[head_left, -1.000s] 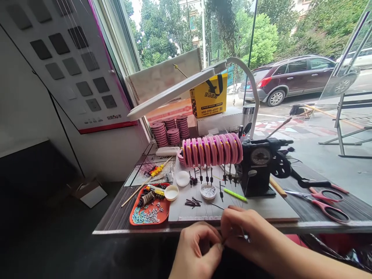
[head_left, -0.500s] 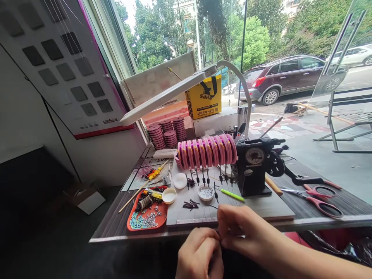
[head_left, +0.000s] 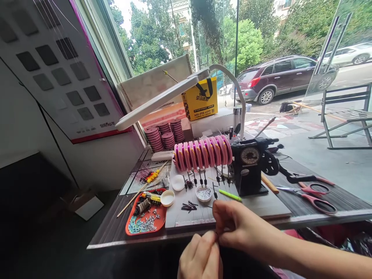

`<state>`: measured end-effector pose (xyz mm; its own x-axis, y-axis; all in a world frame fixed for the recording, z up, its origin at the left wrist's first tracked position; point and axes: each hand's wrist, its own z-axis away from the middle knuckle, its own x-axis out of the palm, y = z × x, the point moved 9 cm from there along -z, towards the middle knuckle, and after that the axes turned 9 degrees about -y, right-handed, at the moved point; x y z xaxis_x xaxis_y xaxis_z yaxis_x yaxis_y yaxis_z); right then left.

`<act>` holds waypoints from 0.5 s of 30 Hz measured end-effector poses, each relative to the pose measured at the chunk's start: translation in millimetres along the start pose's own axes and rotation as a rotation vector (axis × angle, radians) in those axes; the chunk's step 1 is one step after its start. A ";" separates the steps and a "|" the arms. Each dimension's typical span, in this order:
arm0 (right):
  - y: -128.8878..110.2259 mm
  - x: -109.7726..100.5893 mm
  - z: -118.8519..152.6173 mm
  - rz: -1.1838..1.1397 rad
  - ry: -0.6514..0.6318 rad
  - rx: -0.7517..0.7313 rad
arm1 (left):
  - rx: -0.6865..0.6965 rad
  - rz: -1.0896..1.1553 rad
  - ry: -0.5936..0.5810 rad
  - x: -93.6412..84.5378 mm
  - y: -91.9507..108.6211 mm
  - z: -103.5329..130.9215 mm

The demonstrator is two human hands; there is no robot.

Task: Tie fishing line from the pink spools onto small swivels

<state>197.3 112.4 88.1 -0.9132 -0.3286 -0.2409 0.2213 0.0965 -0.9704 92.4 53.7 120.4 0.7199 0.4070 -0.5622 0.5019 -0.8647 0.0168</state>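
Observation:
My left hand (head_left: pixel 200 255) is closed at the bottom centre, just below the table's front edge. Touching it from the right, my right hand (head_left: pixel 232 224) has its fingers pinched together; whatever either hand holds is too small to make out. Above them, a row of pink spools (head_left: pixel 203 153) is mounted on a black winding machine (head_left: pixel 247 166), with threads and small black pieces hanging down. A white dish of tiny clear beads (head_left: pixel 204 193), short dark sticks (head_left: pixel 189 206) and a green pen-like tool (head_left: pixel 229 195) lie on the pale board (head_left: pixel 180 221).
An orange tray (head_left: pixel 128 228) holds beads and a thread bundle at the left. Red-handled scissors (head_left: pixel 318 197) lie at the right. Behind are stacked pink spools (head_left: pixel 154 138), a white lamp (head_left: pixel 162 100) and a yellow bag (head_left: pixel 200 100).
The camera view has shifted slightly, so the scene sits a little further left. Both hands stay pressed together, with the left fingers a little more curled over.

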 end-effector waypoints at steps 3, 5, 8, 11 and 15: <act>-10.0 1.9 2.4 0.060 -0.023 -0.040 | -0.296 0.351 -0.244 19.9 -29.0 -0.9; -17.1 4.2 5.9 0.151 -0.046 -0.069 | -0.501 0.608 -0.407 33.3 -42.6 3.5; -20.4 7.5 10.9 0.359 -0.058 -0.074 | -0.674 0.796 -0.567 41.7 -48.7 8.1; -19.2 14.7 13.8 0.516 -0.090 -0.095 | -0.781 0.878 -0.632 47.1 -51.1 13.2; -26.4 28.5 20.0 0.724 -0.144 -0.259 | -1.048 1.108 -0.631 63.9 -54.1 33.6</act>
<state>172.3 81.8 106.6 -0.5148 -0.2177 -0.8292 0.6417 0.5436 -0.5411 95.2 116.6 55.7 0.7616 -0.6371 -0.1189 0.1825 0.0348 0.9826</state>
